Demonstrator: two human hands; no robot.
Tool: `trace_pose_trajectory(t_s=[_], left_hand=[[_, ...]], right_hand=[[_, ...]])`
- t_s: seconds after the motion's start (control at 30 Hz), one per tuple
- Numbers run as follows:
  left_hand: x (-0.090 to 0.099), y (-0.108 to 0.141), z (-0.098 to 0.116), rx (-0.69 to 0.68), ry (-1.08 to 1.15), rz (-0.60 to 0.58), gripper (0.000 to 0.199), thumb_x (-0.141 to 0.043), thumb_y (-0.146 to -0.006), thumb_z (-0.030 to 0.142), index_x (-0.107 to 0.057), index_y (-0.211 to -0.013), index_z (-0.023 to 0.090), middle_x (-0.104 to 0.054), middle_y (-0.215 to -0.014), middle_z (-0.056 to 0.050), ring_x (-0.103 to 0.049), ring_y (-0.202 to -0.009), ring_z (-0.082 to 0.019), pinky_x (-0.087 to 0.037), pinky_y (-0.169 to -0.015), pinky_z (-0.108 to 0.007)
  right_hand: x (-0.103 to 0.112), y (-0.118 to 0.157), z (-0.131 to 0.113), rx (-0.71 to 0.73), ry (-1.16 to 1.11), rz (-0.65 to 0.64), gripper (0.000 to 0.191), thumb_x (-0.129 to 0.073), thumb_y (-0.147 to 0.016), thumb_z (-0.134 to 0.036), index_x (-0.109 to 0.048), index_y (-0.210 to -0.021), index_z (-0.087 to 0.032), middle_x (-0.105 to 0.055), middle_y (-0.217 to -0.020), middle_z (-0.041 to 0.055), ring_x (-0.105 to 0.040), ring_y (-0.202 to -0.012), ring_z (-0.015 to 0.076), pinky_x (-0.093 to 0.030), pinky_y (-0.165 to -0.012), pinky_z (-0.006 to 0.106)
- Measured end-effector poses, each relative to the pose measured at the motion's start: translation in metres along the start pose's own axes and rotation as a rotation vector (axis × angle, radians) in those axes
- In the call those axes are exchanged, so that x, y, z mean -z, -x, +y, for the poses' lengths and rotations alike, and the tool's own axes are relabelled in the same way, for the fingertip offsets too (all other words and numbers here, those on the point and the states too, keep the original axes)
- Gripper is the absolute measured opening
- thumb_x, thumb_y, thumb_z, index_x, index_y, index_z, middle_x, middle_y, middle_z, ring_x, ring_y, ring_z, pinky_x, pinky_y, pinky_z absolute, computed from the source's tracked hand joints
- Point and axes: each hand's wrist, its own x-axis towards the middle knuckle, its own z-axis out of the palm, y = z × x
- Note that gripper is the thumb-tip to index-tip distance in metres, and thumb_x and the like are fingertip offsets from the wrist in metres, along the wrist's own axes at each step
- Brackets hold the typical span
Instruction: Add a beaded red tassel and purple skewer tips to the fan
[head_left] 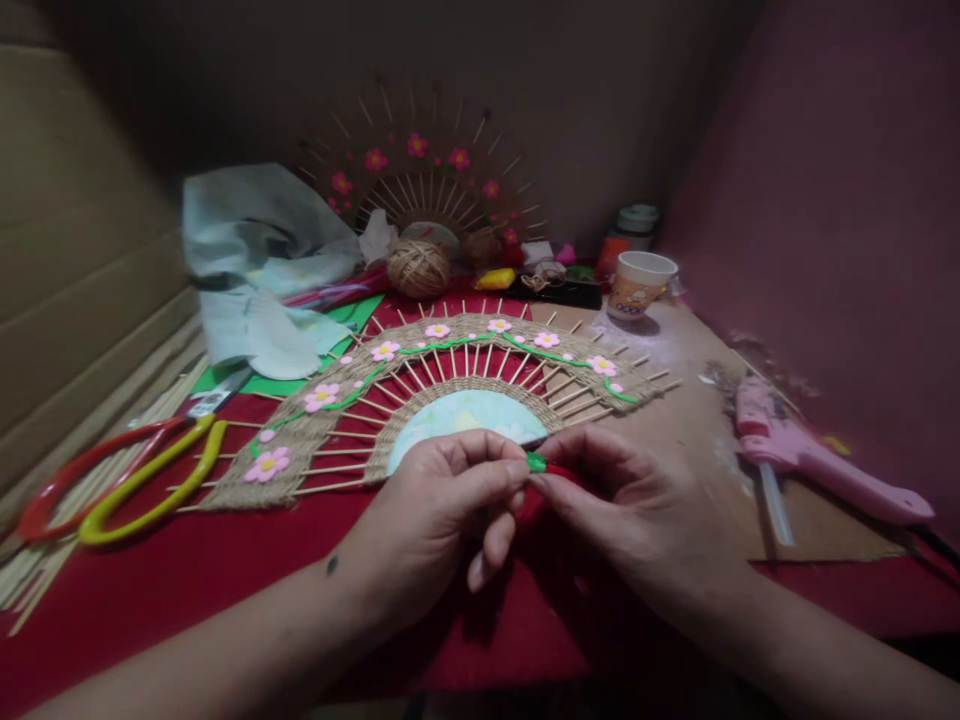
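Observation:
My left hand (pixel 457 490) is closed in a pinch, thumb and forefinger on a small soft-looking green piece (pixel 535 462), perhaps clay. My right hand (pixel 637 500) is closed too, its thumb and fingers on a thin red tool (pixel 556 470) that meets the green piece. A dark narrow tip shows just above the fingertips; what it belongs to is unclear. Just behind both hands lies a half-round woven twine fan (pixel 300 455) with thin wooden sticks. Pink flowers with yellow centres and a green vine line run along its outer band. A pale blue half disc (pixel 427 425) fills its middle.
Scissors (pixel 150 480) and loose sticks (pixel 45 590) lie at left. A pink glue gun (pixel 825 465) rests on brown board at right, near a paper cup (pixel 637 283). Behind are a twine ball (pixel 418 267), plastic bag (pixel 255 220) and another flowered fan (pixel 417 165).

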Motion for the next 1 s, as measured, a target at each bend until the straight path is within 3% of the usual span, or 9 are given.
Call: trace_pose_trajectory(t_s=[0.37, 0.53, 0.8, 1.0], left_hand=[[0.0028, 0.0016, 0.0005, 0.086, -0.003, -0.028, 0.009, -0.053, -0.079, 0.020, -0.056, -0.072, 0.016, -0.048, -0.037, 0.004, -0.035, -0.026, -0.006, -0.023, -0.029, -0.015], [0.0031, 0.0024, 0.0019, 0.127, -0.008, -0.038, 0.010, -0.053, -0.078, 0.020, -0.057, -0.069, 0.016, -0.046, -0.036, 0.005, -0.031, -0.025, -0.005, -0.023, -0.027, -0.015], [0.0032, 0.0023, 0.0051, 0.211, -0.044, -0.045, 0.009, -0.054, -0.076, 0.021, -0.057, -0.069, 0.017, -0.043, -0.034, 0.005, -0.031, -0.024, -0.005, -0.023, -0.026, -0.014], [0.0056, 0.0043, 0.0050, 0.201, -0.096, -0.049, 0.009, -0.056, -0.077, 0.024, -0.059, -0.073, 0.016, -0.046, -0.036, 0.004, -0.034, -0.026, -0.005, -0.023, -0.027, -0.014]], right_hand=[[0.0019, 0.0052, -0.0017, 0.139, 0.086, 0.015, 0.007, -0.060, -0.079, -0.016, -0.065, -0.083, -0.018, -0.069, -0.077, 0.0008, -0.064, -0.069, 0.0125, -0.052, -0.063, 0.022], [0.0027, 0.0050, -0.0019, 0.236, 0.149, 0.013, 0.009, -0.059, -0.078, -0.012, -0.064, -0.082, -0.018, -0.067, -0.076, 0.0009, -0.063, -0.069, 0.0126, -0.050, -0.061, 0.022], [0.0083, 0.0068, -0.0005, 0.434, 0.308, -0.102, 0.010, -0.053, -0.084, -0.012, -0.062, -0.084, -0.016, -0.058, -0.071, 0.0028, -0.054, -0.063, 0.0110, -0.043, -0.055, 0.022], [0.0094, 0.0092, 0.0003, 0.414, 0.300, -0.130, 0.011, -0.052, -0.085, -0.012, -0.062, -0.086, -0.016, -0.057, -0.071, 0.0017, -0.052, -0.062, 0.0098, -0.042, -0.056, 0.021]])
